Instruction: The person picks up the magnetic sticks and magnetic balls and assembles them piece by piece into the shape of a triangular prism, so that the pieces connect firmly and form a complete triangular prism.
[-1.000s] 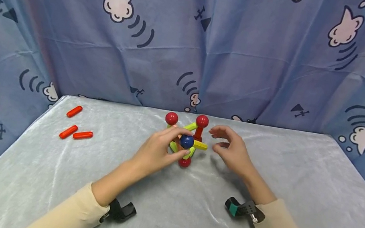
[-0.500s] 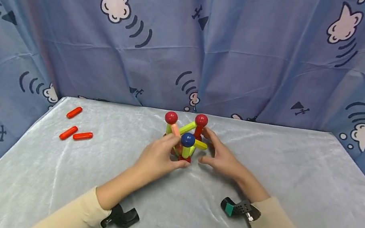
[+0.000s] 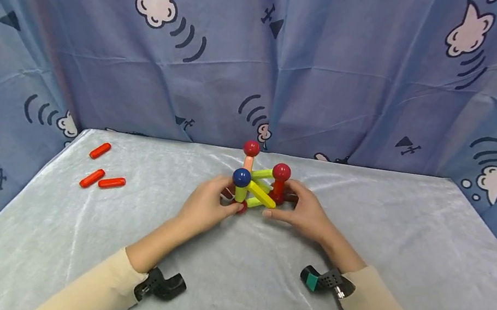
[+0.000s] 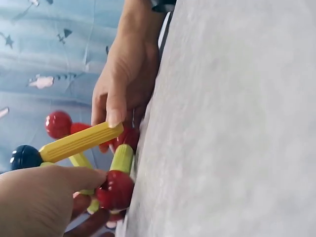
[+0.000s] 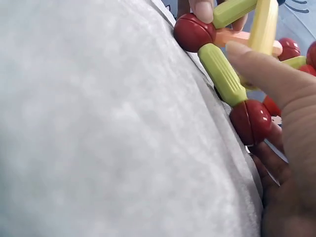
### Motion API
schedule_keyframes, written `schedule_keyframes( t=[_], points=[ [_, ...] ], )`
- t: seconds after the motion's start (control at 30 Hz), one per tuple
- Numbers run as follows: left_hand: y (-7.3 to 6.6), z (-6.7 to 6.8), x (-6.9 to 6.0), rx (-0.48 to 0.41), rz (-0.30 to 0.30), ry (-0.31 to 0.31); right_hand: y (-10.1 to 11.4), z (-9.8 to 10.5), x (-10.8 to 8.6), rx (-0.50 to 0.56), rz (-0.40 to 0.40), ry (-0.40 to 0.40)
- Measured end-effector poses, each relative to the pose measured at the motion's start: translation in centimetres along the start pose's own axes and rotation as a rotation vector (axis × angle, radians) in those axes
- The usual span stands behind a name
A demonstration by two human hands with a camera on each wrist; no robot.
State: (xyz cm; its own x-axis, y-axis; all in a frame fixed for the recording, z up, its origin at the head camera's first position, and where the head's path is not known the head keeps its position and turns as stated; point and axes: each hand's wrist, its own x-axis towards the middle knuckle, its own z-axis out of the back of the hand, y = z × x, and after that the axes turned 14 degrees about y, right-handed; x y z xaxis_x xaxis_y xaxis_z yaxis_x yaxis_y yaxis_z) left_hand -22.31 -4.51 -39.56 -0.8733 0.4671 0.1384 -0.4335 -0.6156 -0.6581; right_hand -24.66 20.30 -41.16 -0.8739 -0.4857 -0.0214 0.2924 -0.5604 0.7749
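Note:
A frame of magnetic sticks and balls stands on the table in the head view. It has red balls [image 3: 281, 172], a blue ball [image 3: 241, 177] on top of a lime upright, lime sticks and a peach stick [image 3: 248, 163]. A yellow stick [image 3: 262, 194] slants from the blue ball, its other end free of any ball. My left hand [image 3: 206, 204] grips the front-left base, thumb on the lower red ball [image 4: 115, 190]. My right hand [image 3: 306, 215] holds the right base, fingers behind its red ball [image 5: 251, 122], thumb by the yellow stick's free end. Most fingertips are hidden.
Several loose orange-red sticks [image 3: 111, 183] lie at the table's left. A pale grey cloth covers the table [image 3: 248, 299]. A blue patterned curtain [image 3: 227, 51] hangs behind its far edge.
My left hand has gone from the blue ball down to the base, and my right hand has closed in on the right side. The frame has turned, its blue-ball corner shifting left.

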Motion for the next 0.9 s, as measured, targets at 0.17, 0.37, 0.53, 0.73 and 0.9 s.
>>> schedule_keyframes(
  t=[0.17,0.37,0.53,0.73,0.9],
  points=[
    [0.9,0.2,0.3,-0.155,-0.028,-0.055,0.1,-0.1,0.1,0.034,0.028,-0.022],
    [0.9,0.2,0.4,-0.368,-0.027,-0.102,0.3,-0.3,0.1,0.047,0.032,-0.039],
    [0.8,0.2,0.6,-0.378,-0.032,-0.122,0.5,-0.3,0.1,0.039,0.026,-0.05],
    [1.1,0.2,0.5,-0.274,-0.035,-0.099,0.4,-0.3,0.1,0.028,0.048,-0.068],
    [1.7,0.2,0.5,-0.289,0.035,-0.039,0.0,-0.4,0.2,0.028,0.056,-0.062]
  ],
)
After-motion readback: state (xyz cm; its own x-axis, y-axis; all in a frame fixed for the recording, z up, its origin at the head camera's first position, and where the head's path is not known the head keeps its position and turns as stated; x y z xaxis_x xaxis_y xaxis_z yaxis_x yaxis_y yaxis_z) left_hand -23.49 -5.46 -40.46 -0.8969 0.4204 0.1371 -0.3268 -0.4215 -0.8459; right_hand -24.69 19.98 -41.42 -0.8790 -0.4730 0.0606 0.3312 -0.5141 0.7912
